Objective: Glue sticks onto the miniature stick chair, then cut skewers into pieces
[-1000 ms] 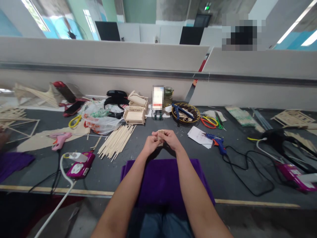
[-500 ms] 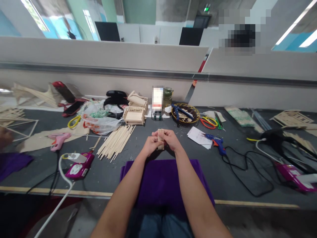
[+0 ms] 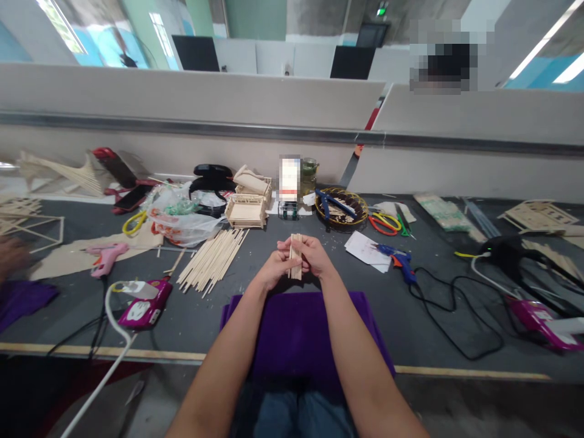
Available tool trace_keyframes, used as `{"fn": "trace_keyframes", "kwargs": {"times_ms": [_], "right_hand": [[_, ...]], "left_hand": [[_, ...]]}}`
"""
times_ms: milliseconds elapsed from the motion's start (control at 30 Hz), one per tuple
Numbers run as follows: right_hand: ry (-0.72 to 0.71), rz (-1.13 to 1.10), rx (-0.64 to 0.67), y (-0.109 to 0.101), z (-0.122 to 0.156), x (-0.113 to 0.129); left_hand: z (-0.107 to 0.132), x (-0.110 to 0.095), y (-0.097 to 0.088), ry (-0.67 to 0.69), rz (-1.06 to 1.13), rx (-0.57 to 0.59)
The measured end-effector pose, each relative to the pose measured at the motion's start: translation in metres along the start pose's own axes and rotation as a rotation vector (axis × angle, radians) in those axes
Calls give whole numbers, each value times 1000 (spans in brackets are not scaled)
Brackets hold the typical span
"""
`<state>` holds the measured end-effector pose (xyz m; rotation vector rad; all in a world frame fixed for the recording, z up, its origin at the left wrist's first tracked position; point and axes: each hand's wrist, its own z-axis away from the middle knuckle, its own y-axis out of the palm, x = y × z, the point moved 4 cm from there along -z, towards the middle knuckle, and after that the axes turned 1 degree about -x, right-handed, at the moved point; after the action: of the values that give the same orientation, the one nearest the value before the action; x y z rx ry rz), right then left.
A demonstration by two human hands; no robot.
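Both hands are brought together in front of the person, above the dark grey table (image 3: 410,316). The left hand (image 3: 272,269) and the right hand (image 3: 316,255) are clamped on the same small panel of wooden sticks (image 3: 295,254). It is a flat row of short sticks set side by side and it stands nearly upright between the two hands. The fingers of each hand are curled around one edge of the panel, and the thumbs press on its near face. The panel is in the air, just beyond the far edge of the purple cloth (image 3: 298,331), which lies under the forearms. To the left of the hands, a loose bundle of long sticks (image 3: 212,258) lies on the table, with a small wooden model (image 3: 247,210) and a plastic bag (image 3: 185,220) behind it. Further left are a pink glue gun (image 3: 104,255) and a magenta power strip (image 3: 145,303). On the right side lie a blue glue gun (image 3: 398,259), red scissors (image 3: 382,224) and a round basket (image 3: 360,210) - all well apart from the hands. At the left edge there is another person's hand (image 3: 11,255), which is blurred.
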<state>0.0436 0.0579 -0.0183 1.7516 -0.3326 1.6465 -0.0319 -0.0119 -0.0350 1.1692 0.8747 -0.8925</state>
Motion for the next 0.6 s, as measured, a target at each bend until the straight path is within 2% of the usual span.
{"fn": "trace_keyframes", "kwargs": {"times_ms": [200,433,600], "right_hand": [[-92,-167,75,11,5,12],[-125,-290,161,23,12,10],[-176,-312,152,18,10,-2]], "left_hand": [[6,7,6,-80,284,160],[15,8,23,-85,369,434],[19,8,32,-61,432,445]]}}
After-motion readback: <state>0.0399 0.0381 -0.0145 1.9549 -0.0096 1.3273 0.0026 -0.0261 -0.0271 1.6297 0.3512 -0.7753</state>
